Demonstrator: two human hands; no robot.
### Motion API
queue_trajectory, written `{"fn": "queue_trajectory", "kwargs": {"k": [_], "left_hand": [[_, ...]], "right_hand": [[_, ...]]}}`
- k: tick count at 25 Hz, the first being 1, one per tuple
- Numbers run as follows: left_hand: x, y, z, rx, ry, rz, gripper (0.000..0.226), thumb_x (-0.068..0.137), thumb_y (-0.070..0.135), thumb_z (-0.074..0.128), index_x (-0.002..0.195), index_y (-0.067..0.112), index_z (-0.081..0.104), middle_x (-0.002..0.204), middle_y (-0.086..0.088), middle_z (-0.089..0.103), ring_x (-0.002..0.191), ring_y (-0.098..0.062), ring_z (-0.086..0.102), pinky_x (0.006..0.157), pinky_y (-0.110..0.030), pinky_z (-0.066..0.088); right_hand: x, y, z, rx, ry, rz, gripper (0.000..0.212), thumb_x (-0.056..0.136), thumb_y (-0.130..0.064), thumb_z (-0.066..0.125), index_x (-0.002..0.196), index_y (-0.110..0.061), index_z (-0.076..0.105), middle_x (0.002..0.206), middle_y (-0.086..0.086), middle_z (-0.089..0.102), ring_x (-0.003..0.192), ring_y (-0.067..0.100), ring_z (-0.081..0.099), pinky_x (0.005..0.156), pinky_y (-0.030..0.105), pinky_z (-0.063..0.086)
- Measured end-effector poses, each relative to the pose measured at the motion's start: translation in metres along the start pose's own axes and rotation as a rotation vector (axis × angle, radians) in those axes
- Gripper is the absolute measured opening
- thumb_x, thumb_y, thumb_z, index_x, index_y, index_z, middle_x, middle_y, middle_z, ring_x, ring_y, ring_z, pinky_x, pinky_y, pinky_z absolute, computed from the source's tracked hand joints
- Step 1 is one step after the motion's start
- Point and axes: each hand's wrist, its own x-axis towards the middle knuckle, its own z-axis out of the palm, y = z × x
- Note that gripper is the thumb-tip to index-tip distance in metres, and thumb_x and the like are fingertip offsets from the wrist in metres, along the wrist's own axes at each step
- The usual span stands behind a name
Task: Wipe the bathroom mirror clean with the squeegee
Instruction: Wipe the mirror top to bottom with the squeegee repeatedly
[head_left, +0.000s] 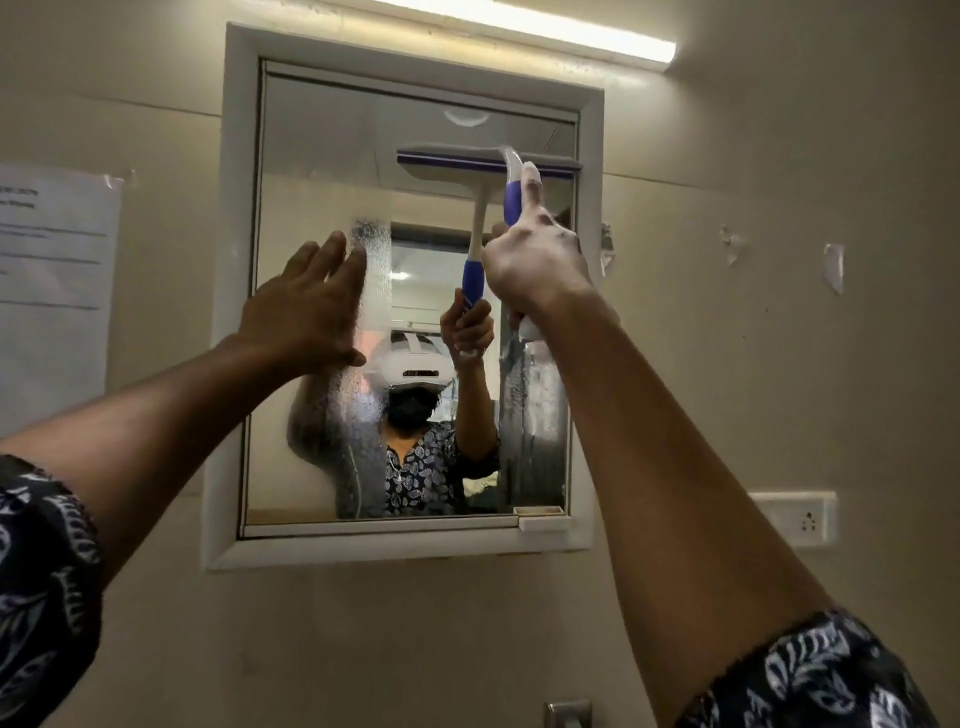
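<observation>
Head view: your right hand (530, 260) grips the squeegee (513, 197) handle, thumb raised, blade near the mirror (322, 156)'s top right corner, left hand (306, 312)'s straight fingers together against its left half; mid-wipe, probably pull down steadily through the droplets (535, 415) next.

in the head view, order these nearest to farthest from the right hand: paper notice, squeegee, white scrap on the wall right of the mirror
1. squeegee: in the grip of the right hand, blade on the upper right of the mirror.
2. white scrap: on the wall to the right of the mirror.
3. paper notice: far left wall, across the mirror.
</observation>
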Motion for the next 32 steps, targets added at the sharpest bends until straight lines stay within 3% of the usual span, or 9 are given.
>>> {"fn": "queue_trajectory", "kwargs": {"k": [4,8,14,18,22,27,30,32], "left_hand": [[-0.001,0.000,-0.002,-0.007,-0.002,0.009,0.119,0.063,0.041,0.082,0.151,0.021,0.004,0.159,-0.003,-0.003,0.146,-0.025,0.000,0.111,-0.050,0.024],[-0.001,0.001,-0.003,-0.012,-0.011,0.010,0.118,0.064,0.040,0.082,0.151,0.020,0.004,0.159,-0.004,-0.002,0.146,-0.026,0.000,0.112,-0.050,0.024],[-0.003,0.003,-0.007,-0.017,-0.024,0.013,0.116,0.066,0.038,0.081,0.151,0.019,0.004,0.159,-0.005,-0.002,0.146,-0.027,0.000,0.112,-0.049,0.023],[-0.004,0.004,-0.008,-0.022,-0.032,0.006,0.116,0.066,0.037,0.081,0.151,0.019,0.004,0.159,-0.005,-0.003,0.146,-0.026,-0.001,0.112,-0.050,0.024],[-0.003,0.004,-0.008,-0.028,-0.041,0.004,0.116,0.066,0.036,0.081,0.151,0.019,0.004,0.159,-0.005,-0.004,0.146,-0.027,-0.001,0.112,-0.051,0.023],[-0.002,0.003,-0.005,-0.027,-0.025,0.005,0.117,0.065,0.035,0.082,0.151,0.018,0.005,0.159,-0.006,-0.003,0.146,-0.028,0.000,0.112,-0.050,0.024],[-0.001,0.002,-0.003,-0.032,-0.022,0.006,0.117,0.065,0.035,0.082,0.151,0.018,0.005,0.159,-0.006,-0.003,0.146,-0.029,0.000,0.112,-0.051,0.024],[-0.001,0.002,-0.003,-0.035,-0.023,0.009,0.118,0.064,0.035,0.083,0.151,0.018,0.005,0.159,-0.007,-0.003,0.146,-0.029,0.000,0.112,-0.051,0.023]], "right_hand": [[-0.044,0.024,0.015,0.060,-0.049,0.051,0.070,0.097,-0.021,0.038,0.144,-0.044,-0.009,0.086,0.006,0.047,0.077,0.021,0.059,0.071,0.039,0.057],[-0.098,0.053,0.036,0.011,-0.111,0.042,0.072,0.097,-0.025,0.039,0.143,-0.044,-0.012,0.091,0.000,0.046,0.066,0.008,0.049,0.056,0.022,0.039],[-0.152,0.071,0.047,0.119,-0.185,0.137,0.076,0.098,-0.028,0.040,0.136,-0.054,-0.021,0.093,-0.002,0.047,0.070,0.005,0.051,0.065,0.023,0.046],[-0.182,0.079,0.050,0.103,-0.240,0.226,0.074,0.098,-0.032,0.038,0.133,-0.057,-0.023,0.083,-0.003,0.048,0.062,0.002,0.047,0.053,0.013,0.034],[-0.203,0.082,0.051,0.104,-0.317,0.294,0.073,0.099,-0.034,0.036,0.123,-0.060,-0.028,0.072,-0.008,0.044,0.055,0.002,0.043,0.046,0.013,0.030],[-0.225,0.088,0.050,0.082,-0.429,0.395,0.071,0.099,-0.034,0.035,0.131,-0.056,-0.024,0.076,-0.004,0.048,0.058,0.001,0.044,0.051,0.012,0.033],[-0.237,0.093,0.054,0.039,-0.534,0.461,0.072,0.100,-0.031,0.034,0.137,-0.044,-0.025,0.089,0.000,0.047,0.059,-0.003,0.040,0.050,0.007,0.034],[-0.241,0.094,0.055,0.026,-0.542,0.455,0.072,0.100,-0.030,0.033,0.139,-0.037,-0.026,0.090,0.001,0.047,0.060,-0.004,0.039,0.059,0.007,0.036]]}}
